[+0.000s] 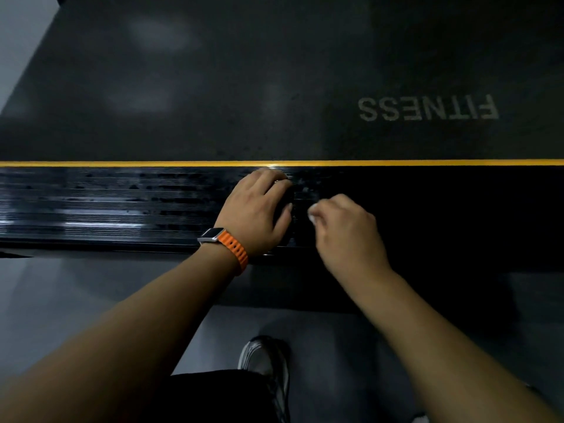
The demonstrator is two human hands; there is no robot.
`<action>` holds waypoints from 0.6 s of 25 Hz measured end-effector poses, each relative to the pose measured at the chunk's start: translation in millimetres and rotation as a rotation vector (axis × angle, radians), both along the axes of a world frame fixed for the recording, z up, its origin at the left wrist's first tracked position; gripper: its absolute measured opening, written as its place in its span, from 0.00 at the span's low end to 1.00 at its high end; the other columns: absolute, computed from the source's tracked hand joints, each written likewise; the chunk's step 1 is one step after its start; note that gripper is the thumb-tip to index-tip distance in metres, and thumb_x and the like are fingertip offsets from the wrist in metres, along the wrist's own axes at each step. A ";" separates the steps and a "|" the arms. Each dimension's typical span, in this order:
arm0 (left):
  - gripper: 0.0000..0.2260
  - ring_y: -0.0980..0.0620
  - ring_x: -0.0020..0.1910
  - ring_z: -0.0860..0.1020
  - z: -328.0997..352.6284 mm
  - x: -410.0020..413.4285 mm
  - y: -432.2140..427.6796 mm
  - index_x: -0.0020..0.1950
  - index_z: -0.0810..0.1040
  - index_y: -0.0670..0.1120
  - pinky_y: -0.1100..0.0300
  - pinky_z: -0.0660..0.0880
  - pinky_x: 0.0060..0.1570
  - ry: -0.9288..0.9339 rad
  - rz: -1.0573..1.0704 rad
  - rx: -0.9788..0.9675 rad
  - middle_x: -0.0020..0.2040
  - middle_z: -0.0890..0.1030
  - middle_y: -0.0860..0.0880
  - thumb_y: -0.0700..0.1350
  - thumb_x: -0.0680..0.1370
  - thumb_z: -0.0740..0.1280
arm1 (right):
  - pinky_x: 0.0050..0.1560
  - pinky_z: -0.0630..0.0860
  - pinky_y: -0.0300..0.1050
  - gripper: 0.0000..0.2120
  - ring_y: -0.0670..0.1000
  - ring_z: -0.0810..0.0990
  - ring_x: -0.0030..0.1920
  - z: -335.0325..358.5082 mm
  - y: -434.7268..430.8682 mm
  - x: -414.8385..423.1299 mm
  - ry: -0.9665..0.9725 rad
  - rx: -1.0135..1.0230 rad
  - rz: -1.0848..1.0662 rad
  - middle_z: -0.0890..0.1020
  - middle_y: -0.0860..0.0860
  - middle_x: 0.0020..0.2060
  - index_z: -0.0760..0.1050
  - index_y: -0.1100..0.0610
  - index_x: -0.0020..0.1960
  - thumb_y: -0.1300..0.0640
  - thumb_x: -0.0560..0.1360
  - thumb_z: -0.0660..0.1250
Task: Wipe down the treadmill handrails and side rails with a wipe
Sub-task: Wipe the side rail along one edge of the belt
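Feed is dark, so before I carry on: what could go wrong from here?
Only a scrap of wipe shows in the right hand, so grooves in the side rail may get skipped. The rail right of the hands lies in deep shadow; missed patches would be hard to spot. The left hand sits by the yellow stripe and could slip onto the belt.

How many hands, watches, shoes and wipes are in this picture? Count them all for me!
Hands: 2, the left hand and the right hand
Orange-strapped watch: 1
Dark shoe: 1
White wipe, pinched in the right hand: 1
Total: 5
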State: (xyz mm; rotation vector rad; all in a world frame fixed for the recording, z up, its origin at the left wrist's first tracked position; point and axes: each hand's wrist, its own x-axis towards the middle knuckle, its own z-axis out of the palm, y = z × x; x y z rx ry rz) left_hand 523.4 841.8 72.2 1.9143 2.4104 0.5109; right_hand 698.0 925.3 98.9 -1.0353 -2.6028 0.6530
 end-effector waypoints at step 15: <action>0.18 0.46 0.66 0.73 1.4 1.2 -1.6 0.66 0.78 0.43 0.47 0.72 0.68 -0.015 0.007 0.007 0.65 0.77 0.46 0.51 0.80 0.63 | 0.47 0.78 0.50 0.05 0.60 0.82 0.44 15.6 42.2 56.7 -0.018 0.036 -0.227 0.82 0.56 0.45 0.83 0.57 0.48 0.64 0.74 0.70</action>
